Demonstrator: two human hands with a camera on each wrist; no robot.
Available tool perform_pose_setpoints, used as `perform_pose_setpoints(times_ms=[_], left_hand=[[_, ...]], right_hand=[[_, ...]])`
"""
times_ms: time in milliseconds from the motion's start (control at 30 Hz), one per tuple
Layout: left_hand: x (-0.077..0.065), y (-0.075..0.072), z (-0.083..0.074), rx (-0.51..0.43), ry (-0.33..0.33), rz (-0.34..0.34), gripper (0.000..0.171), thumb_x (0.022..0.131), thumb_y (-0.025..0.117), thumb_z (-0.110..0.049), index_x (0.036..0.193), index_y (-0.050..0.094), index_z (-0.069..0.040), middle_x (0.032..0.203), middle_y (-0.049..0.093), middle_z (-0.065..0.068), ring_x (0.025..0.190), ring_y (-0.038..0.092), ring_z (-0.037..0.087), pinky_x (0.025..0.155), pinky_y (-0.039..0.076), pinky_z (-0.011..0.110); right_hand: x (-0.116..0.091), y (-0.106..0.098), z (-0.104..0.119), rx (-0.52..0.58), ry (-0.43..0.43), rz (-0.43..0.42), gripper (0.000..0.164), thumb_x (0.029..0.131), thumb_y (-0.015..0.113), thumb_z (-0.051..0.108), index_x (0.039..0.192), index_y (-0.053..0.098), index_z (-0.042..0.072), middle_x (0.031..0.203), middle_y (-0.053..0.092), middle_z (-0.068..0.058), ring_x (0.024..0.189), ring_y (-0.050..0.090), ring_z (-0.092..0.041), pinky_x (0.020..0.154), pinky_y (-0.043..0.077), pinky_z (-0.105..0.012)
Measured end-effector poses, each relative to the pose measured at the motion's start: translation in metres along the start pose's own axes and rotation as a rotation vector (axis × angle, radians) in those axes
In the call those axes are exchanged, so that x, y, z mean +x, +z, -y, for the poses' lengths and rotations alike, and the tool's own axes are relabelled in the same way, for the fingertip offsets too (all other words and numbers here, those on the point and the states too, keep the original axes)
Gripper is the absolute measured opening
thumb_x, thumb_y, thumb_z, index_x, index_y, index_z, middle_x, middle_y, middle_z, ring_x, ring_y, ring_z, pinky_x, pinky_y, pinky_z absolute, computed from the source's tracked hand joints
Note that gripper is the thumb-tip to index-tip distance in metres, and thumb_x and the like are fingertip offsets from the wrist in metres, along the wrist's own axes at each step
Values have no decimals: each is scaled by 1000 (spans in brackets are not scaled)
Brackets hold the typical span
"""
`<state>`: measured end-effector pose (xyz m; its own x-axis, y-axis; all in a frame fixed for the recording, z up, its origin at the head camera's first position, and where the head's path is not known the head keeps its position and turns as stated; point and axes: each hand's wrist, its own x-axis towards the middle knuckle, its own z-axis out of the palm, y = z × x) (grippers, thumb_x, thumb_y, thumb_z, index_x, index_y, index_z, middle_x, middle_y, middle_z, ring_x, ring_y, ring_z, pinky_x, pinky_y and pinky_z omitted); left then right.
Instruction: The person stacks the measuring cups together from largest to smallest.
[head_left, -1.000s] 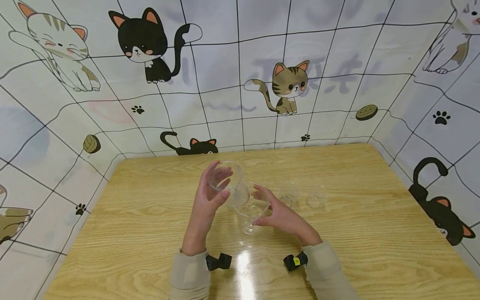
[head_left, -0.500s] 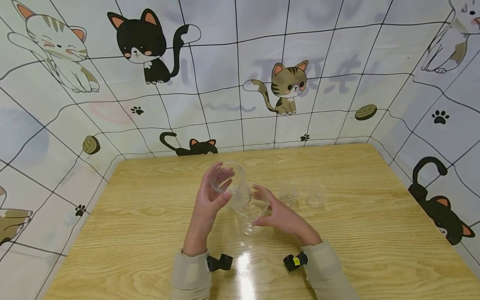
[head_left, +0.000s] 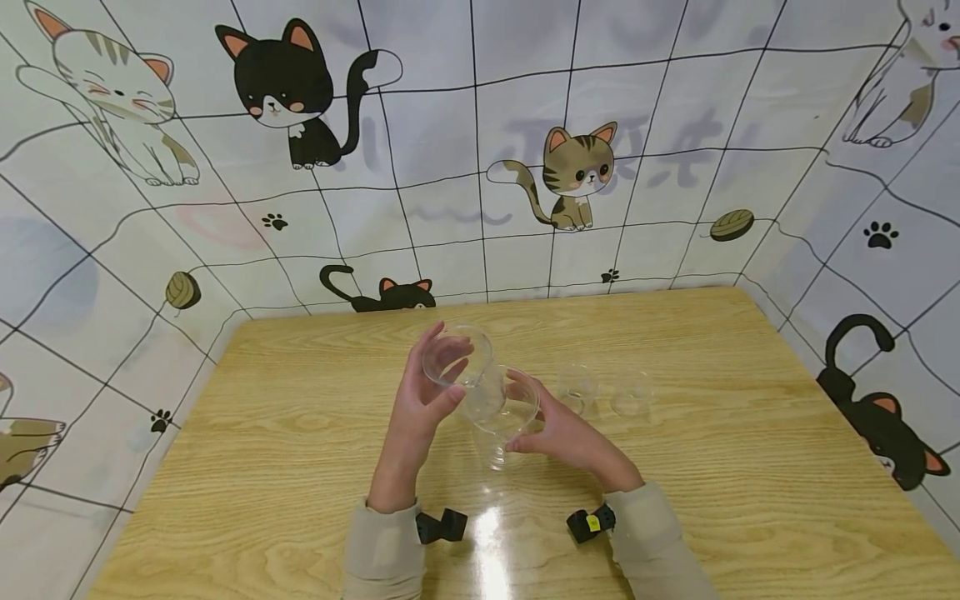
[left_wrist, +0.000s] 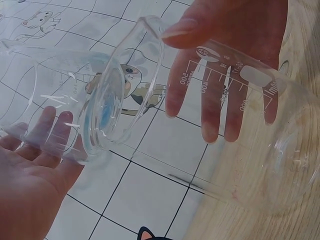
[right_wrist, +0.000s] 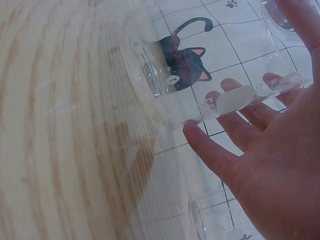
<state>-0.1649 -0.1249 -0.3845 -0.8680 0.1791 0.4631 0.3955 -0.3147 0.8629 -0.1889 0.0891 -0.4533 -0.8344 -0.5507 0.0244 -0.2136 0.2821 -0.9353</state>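
My left hand (head_left: 422, 396) grips a clear glass beaker (head_left: 474, 379), fingers and thumb around its side. The beaker is tilted, its base low and to the right. That base (left_wrist: 104, 112) overlaps the mouth of a second clear beaker (head_left: 504, 425) in the head and left wrist views; how far inside it sits, I cannot tell. My right hand (head_left: 558, 429) holds this second beaker around its upper part, thumb nearest me. White scale marks (left_wrist: 225, 80) show on its wall in the left wrist view. Its bottom is close to the table, and contact is unclear.
Two smaller clear glass vessels, one (head_left: 577, 389) and another (head_left: 632, 393), stand on the wooden table (head_left: 315, 467) to the right of my right hand. A cat-printed cloth (head_left: 442, 167) closes off the back and both sides.
My left hand has shifted slightly right with its beaker, bringing the beaker's base further over the second beaker's mouth. The right hand has stayed in place.
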Motion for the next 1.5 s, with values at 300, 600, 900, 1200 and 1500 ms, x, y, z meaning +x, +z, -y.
perform_pose_setpoints(times_ms=[300, 600, 900, 1200, 1500], left_hand=[[0, 2, 1, -18, 36, 64, 73, 80, 67, -18, 137, 24, -3, 130, 36, 24, 122, 34, 38, 102, 21, 51], [1, 4, 4, -46, 57, 78, 73, 80, 67, -16, 137, 22, -1, 130, 35, 25, 122, 32, 39, 102, 20, 52], [1, 9, 6, -66, 49, 79, 72, 81, 66, -18, 137, 23, -4, 131, 34, 25, 122, 31, 40, 102, 20, 51], [3, 11, 9, -50, 50, 98, 73, 81, 67, -20, 137, 23, -2, 130, 35, 25, 121, 33, 40, 101, 22, 51], [3, 11, 11, -50, 19, 117, 73, 80, 67, -20, 137, 25, -5, 132, 36, 22, 123, 33, 36, 101, 20, 53]], right_hand=[[0, 0, -2, 16, 1, 8, 91, 71, 75, 24, 138, 15, 42, 137, 34, 4, 123, 34, -18, 91, 37, -47], [-1, 0, -2, 9, 19, 4, 91, 71, 76, 26, 137, 15, 43, 137, 33, 6, 123, 34, -17, 91, 37, -47], [-3, 1, 1, -31, 106, -13, 96, 66, 75, 45, 137, 10, 46, 141, 25, 8, 118, 40, -26, 88, 40, -46], [-3, -1, 11, 0, 124, -5, 100, 68, 75, 39, 142, 9, 33, 139, 28, 3, 120, 38, -23, 93, 35, -48], [0, 2, -2, 3, 71, -17, 95, 66, 76, 41, 137, 12, 44, 132, 38, 6, 117, 41, -18, 91, 36, -48]])
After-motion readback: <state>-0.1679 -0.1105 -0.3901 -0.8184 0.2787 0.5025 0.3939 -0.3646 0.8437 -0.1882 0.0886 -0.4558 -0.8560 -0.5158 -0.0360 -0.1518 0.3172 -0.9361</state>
